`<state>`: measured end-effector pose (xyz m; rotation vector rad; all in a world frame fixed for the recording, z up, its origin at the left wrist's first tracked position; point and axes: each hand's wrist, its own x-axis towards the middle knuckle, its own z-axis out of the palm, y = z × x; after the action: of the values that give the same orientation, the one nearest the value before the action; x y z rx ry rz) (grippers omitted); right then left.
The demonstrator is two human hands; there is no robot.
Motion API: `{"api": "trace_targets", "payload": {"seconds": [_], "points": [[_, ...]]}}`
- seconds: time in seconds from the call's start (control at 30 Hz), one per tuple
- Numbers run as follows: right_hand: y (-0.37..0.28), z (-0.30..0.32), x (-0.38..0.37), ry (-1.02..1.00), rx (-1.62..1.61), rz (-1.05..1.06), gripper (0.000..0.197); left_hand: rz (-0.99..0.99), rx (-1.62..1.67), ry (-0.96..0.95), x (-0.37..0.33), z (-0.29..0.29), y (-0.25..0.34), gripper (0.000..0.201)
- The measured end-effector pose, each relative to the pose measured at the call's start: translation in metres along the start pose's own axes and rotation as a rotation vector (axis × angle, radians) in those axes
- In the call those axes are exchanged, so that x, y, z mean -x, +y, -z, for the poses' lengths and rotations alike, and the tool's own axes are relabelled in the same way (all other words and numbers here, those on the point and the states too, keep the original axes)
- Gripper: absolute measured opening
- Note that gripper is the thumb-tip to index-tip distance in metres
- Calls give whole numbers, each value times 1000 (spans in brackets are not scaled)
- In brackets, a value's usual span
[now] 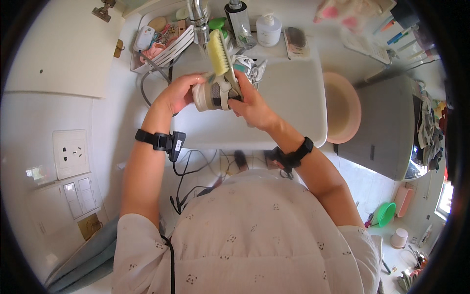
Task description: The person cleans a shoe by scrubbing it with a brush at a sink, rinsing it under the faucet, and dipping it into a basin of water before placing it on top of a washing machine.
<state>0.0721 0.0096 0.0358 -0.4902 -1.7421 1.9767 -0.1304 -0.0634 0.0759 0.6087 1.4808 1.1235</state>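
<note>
Over the white sink (293, 105) I hold a beige and white sneaker (214, 94) with grey mesh. My left hand (182, 91) is closed round one end of the shoe. My right hand (252, 104) grips the handle of a scrubbing brush (218, 53) at the shoe's other side, and its thumb lies against the shoe. The brush stands nearly upright, its yellow bristles pointing toward the faucet. Behind my right hand a second white shoe with laces (250, 67) lies in the sink, partly hidden. The chrome faucet (199, 27) rises just beyond the brush head.
A white basket (171, 48) of small items stands at the back left. Along the sink's back edge are a dark cylindrical bottle (240, 24) and a white pump bottle (269, 30). To the right sit a pink basin (350, 108) and a grey washing machine (384, 122). Cables hang below my wrists.
</note>
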Motion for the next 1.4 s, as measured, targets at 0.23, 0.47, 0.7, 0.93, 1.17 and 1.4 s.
{"api": "trace_targets", "payload": {"seconds": [0.23, 0.47, 0.7, 0.93, 1.17, 1.4], "points": [[1, 2, 19, -146, 318, 141, 63, 214, 193, -179, 16, -2, -23, 39], [6, 30, 35, 69, 200, -222, 48, 174, 402, -153, 33, 9, -56, 43], [44, 13, -10, 394, 732, 12, 62, 294, 621, 34, 29, 18, -86, 36], [34, -2, -33, 415, -94, -507, 36, 234, 909, -254, 48, 39, -133, 40], [62, -11, -45, 382, -120, -455, 23, 308, 476, 35, 40, 2, -132, 50], [54, -17, -51, 326, 586, -118, 14, -786, -542, 677, 24, -18, -69, 58]]}}
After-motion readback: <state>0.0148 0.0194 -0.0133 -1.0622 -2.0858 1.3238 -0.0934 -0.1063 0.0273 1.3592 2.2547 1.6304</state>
